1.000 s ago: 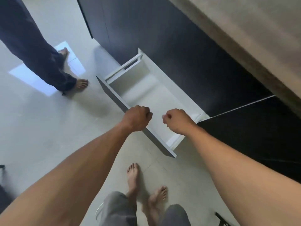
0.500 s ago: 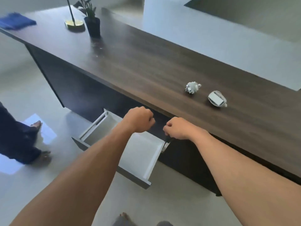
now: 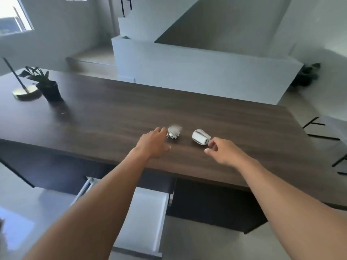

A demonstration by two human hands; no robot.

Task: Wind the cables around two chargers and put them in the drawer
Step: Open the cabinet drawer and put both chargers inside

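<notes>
Fingers (image 3: pixel 158 131) of the left hand (image 3: pixel 153 145) reach forward, straight and close together. Their tips are just beside the left charger (image 3: pixel 174 132), a blurred white bundle wound in cable; contact cannot be told. The right hand (image 3: pixel 223 152) holds thumb and forefinger parted, the forefinger tip at the near corner of the right charger (image 3: pixel 200 136). Both chargers lie near each other on the dark wooden tabletop (image 3: pixel 112 119). Below it the white drawer (image 3: pixel 150 212) stands pulled out, partly hidden by the left forearm. At the far left stand a potted plant (image 3: pixel 49 90) and a brass lamp base (image 3: pixel 25 92).
</notes>
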